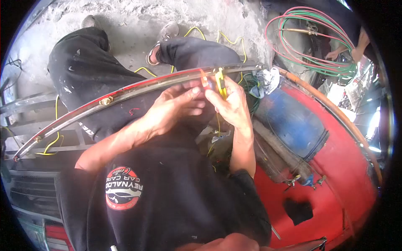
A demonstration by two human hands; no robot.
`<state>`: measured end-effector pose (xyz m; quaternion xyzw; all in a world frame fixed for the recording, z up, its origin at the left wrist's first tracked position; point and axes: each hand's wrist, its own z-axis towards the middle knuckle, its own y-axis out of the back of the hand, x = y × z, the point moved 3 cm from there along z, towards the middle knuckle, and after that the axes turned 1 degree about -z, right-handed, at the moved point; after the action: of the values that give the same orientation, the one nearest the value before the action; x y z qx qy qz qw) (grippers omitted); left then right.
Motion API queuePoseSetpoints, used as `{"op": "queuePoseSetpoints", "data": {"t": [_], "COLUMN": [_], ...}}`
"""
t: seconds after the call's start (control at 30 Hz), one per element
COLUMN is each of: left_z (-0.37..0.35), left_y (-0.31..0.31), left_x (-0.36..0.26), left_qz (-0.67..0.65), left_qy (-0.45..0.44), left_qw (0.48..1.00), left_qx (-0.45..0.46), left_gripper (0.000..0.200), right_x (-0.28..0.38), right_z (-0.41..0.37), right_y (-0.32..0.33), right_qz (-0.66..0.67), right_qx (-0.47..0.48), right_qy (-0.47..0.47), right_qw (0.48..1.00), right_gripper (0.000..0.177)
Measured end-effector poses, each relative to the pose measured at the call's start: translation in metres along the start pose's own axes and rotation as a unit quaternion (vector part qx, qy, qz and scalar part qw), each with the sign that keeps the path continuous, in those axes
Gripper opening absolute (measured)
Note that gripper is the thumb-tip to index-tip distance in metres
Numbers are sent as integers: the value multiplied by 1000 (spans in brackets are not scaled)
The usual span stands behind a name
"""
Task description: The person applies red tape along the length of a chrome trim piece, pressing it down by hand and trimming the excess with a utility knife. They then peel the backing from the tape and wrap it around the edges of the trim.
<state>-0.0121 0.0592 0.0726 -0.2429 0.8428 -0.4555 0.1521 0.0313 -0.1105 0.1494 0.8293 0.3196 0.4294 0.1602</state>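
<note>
My left hand (178, 104) is beside a long curved metal strip (138, 88) with a red edge. Its fingers are slightly bent and apart, with nothing clearly held. My right hand (232, 104) is closed around a yellow tool (221, 83) at the strip. A small orange piece (204, 78) is between the hands, near my right thumb; its shape is blurred. The strip lies across my dark-trousered legs and carries a brass-coloured fitting (106, 101) to the left. A red scrap (134, 111) rests on my trousers.
Yellow cord (146, 71) winds over the concrete floor (130, 16). On the right are a blue cylinder (291, 121), a red panel (335, 180), a white cloth (268, 79) and coiled red and green hoses (284, 25). Another person's hands (356, 52) show at the upper right.
</note>
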Motion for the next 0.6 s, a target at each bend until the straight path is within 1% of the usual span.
{"op": "queuePoseSetpoints", "data": {"t": [0.03,0.07,0.17,0.2,0.3,0.37,0.4,0.5,0.53,0.57,0.6], "left_z": [8,18,25,27,28,31,33,39,42,45,49], "left_y": [0,4,0,0,-1,2,3,3,4,5,6], "left_x": [2,7,10,10,8,9,9,16,21,24,25], "left_qz": [-70,-115,-104,-123,-147,-148,-148,-145,-144,-133,-120], "left_qy": [13,22,14,40,25,31,33,-26,-19,-25,-32], "left_qw": [997,993,994,991,988,987,987,988,989,991,992], "left_qx": [9,35,28,33,34,47,53,55,23,18,14], "left_gripper": [41,35,29,26,24,25,26,27,28,28,28], "right_x": [6,9,14,15,13,14,11,24,38,46,49], "right_z": [0,0,6,7,9,6,3,-12,-19,-25,-29], "right_y": [2,6,16,17,15,14,13,16,14,12,9], "right_qz": [-17,-35,-88,-97,-118,-150,-149,-217,-253,-289,-321], "right_qx": [19,40,106,118,109,72,42,-12,-31,-50,-73], "right_qy": [4,-3,-37,-54,-64,-33,-39,-42,-23,-4,45], "right_qw": [1000,999,990,987,985,985,987,975,967,956,943], "right_gripper": [26,27,28,27,28,29,29,25,24,23,20]}}
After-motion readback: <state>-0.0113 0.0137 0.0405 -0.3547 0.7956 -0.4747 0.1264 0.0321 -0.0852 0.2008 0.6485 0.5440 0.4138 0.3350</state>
